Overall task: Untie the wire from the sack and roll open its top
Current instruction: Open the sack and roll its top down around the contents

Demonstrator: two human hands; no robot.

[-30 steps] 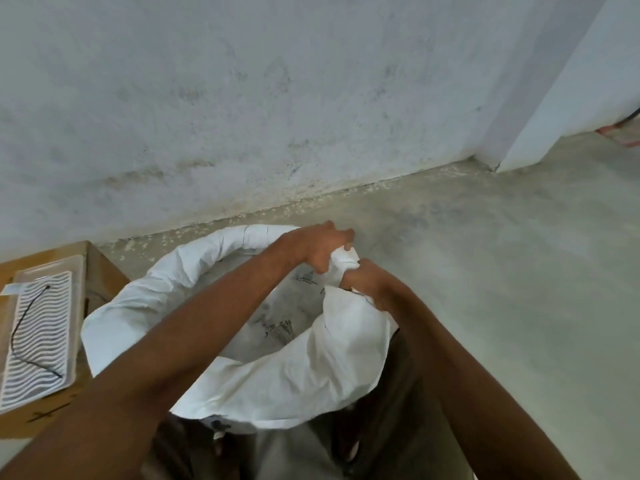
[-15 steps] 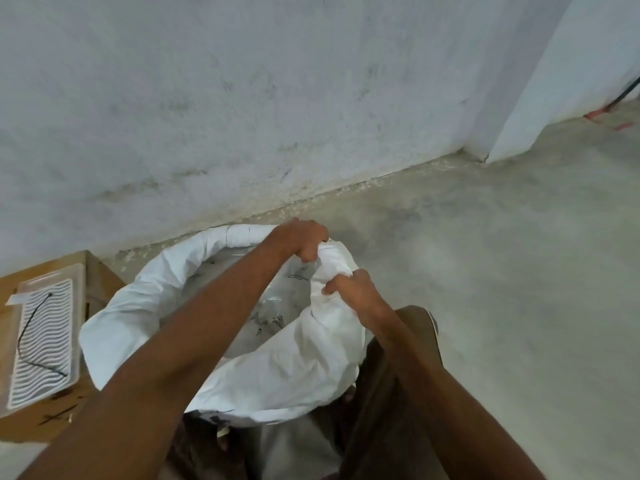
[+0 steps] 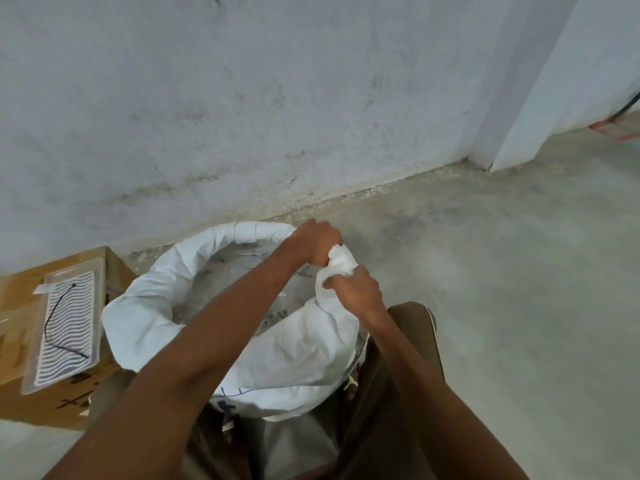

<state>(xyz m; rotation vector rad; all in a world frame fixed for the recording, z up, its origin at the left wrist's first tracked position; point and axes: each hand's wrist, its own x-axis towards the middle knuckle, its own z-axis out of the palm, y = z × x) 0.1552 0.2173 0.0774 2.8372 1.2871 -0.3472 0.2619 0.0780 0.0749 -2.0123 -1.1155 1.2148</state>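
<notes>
A white sack (image 3: 294,355) stands on the floor in front of me, its mouth open and its top rolled outward into a thick rim. My left hand (image 3: 317,242) and my right hand (image 3: 356,294) both grip a bunched part of that rim at the sack's far right side, the left hand farther from me. Clear plastic lining shows inside the mouth. A thin black wire (image 3: 57,327) lies loose on a ridged clear tray (image 3: 67,323) to the left, apart from the sack.
The tray rests on a cardboard box (image 3: 20,386) just left of the sack. A stained wall (image 3: 277,98) rises close behind. Bare concrete floor (image 3: 519,271) spreads to the right. My trouser leg (image 3: 391,393) is beside the sack.
Both hands stayed on the sack's rim at the far right, working the bunched fabric; the right hand shifted a little apart from the left. The camera view shifted slightly.
</notes>
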